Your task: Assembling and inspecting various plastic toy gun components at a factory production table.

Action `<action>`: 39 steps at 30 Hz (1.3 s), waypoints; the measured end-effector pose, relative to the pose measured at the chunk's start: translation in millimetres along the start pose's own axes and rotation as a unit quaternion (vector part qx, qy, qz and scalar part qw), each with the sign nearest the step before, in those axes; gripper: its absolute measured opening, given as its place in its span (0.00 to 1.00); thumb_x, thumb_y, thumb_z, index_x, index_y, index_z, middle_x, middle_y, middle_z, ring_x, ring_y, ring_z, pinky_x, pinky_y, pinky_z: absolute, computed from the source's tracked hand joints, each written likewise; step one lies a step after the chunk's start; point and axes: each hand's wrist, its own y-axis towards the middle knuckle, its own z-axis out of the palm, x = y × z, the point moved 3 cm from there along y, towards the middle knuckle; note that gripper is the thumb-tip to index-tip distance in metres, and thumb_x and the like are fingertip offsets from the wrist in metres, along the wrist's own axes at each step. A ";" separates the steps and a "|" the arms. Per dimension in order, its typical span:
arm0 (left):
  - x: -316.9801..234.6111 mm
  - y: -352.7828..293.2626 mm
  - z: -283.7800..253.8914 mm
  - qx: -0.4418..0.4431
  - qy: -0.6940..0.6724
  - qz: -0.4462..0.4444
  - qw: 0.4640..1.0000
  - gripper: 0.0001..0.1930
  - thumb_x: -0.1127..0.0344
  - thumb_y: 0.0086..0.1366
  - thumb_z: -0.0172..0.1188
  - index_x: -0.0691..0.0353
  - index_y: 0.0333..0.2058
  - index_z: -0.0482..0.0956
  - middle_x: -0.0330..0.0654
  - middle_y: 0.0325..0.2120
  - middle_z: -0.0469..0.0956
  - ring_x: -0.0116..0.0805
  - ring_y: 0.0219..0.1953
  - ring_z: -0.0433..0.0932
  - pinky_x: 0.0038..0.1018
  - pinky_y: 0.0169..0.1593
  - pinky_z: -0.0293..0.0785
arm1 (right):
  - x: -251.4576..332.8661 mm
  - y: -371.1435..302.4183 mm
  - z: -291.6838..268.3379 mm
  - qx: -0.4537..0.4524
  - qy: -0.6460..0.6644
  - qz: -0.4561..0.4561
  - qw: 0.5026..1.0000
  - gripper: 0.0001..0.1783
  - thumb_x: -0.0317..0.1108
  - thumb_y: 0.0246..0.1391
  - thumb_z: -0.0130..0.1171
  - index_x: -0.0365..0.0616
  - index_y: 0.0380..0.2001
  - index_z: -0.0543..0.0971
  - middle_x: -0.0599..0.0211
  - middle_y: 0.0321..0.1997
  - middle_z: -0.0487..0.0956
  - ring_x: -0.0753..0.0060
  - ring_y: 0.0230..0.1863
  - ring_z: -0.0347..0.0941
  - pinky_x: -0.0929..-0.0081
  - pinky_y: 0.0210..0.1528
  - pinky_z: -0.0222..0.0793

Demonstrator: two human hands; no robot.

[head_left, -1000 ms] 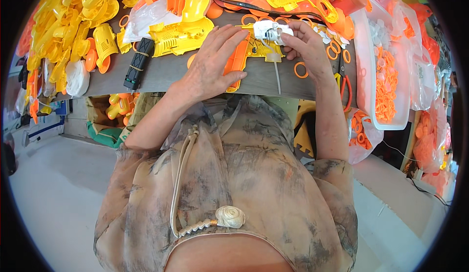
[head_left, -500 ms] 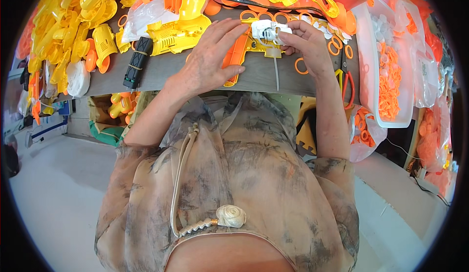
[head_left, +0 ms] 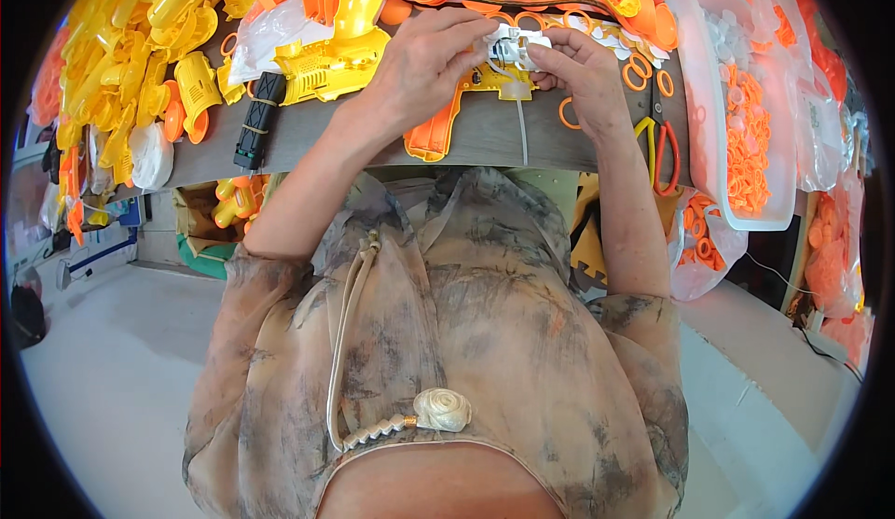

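Note:
A toy gun half-shell, yellow with an orange handle [head_left: 433, 132], lies at the table's front edge. In its upper part sits a white plastic mechanism [head_left: 511, 45], with a thin clear tube [head_left: 524, 132] hanging down over the edge. My left hand [head_left: 424, 64] has its fingers closed on the left side of the mechanism, the fingertips partly hidden. On the other side, my right hand [head_left: 587, 76] pinches the mechanism's right end between thumb and fingers. Several orange rings [head_left: 635, 75] lie just right of that hand.
Yellow shell halves [head_left: 331, 67] and orange parts crowd the far left and back. A black banded block [head_left: 261, 120] lies left of my left arm. Scissors [head_left: 664, 151] with red and yellow handles rest right of my right wrist, beside a white bin [head_left: 695, 99] of small orange parts.
My left hand has moved right and its spread fingers have closed onto the white mechanism. The shell has shifted slightly left; my right hand keeps its pinch.

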 end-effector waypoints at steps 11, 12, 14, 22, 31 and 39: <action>6.4 5.4 9.8 0.038 -0.007 -0.024 0.999 0.24 0.62 0.47 0.69 0.60 0.45 0.77 0.43 0.31 0.74 0.41 0.35 0.74 0.32 0.39 0.71 | 2.6 -1.5 5.0 0.015 -0.009 -0.026 1.000 0.17 0.31 0.50 0.62 0.34 0.42 0.74 0.68 0.30 0.78 0.82 0.28 0.73 0.85 0.30 0.69; 5.0 5.2 9.5 0.027 0.005 -0.014 1.000 0.24 0.63 0.47 0.69 0.59 0.45 0.77 0.42 0.30 0.74 0.40 0.34 0.73 0.32 0.39 0.71 | 2.5 -1.6 5.6 0.015 -0.012 -0.031 0.999 0.18 0.31 0.50 0.62 0.34 0.43 0.74 0.68 0.30 0.78 0.82 0.28 0.73 0.85 0.30 0.69; 2.5 6.0 7.8 0.030 -0.002 -0.020 0.999 0.24 0.63 0.47 0.68 0.60 0.46 0.76 0.42 0.30 0.74 0.40 0.35 0.73 0.32 0.39 0.71 | 2.7 -2.3 5.3 0.013 -0.006 -0.033 0.999 0.18 0.30 0.50 0.62 0.34 0.43 0.74 0.68 0.31 0.78 0.82 0.28 0.73 0.85 0.30 0.69; 13.6 6.0 8.8 0.048 -0.139 -0.121 0.982 0.20 0.67 0.50 0.66 0.60 0.44 0.78 0.43 0.29 0.75 0.39 0.33 0.76 0.31 0.36 0.72 | 1.1 -3.9 6.1 0.006 0.007 -0.031 0.999 0.17 0.30 0.50 0.62 0.33 0.42 0.74 0.68 0.31 0.78 0.82 0.29 0.73 0.86 0.31 0.69; 1.3 11.6 7.3 0.046 -0.016 -0.100 0.994 0.18 0.65 0.47 0.68 0.60 0.39 0.80 0.44 0.25 0.77 0.39 0.29 0.77 0.32 0.34 0.74 | 2.7 -6.3 12.4 0.012 0.000 -0.064 0.998 0.16 0.29 0.50 0.61 0.34 0.43 0.74 0.68 0.32 0.78 0.83 0.30 0.72 0.86 0.31 0.68; -11.9 18.5 1.6 0.101 0.111 0.033 0.988 0.20 0.67 0.44 0.66 0.58 0.40 0.77 0.40 0.31 0.77 0.40 0.38 0.74 0.33 0.41 0.72 | 4.7 -7.1 11.4 0.028 0.003 -0.050 0.998 0.16 0.30 0.50 0.62 0.34 0.42 0.75 0.70 0.31 0.77 0.84 0.30 0.71 0.85 0.31 0.67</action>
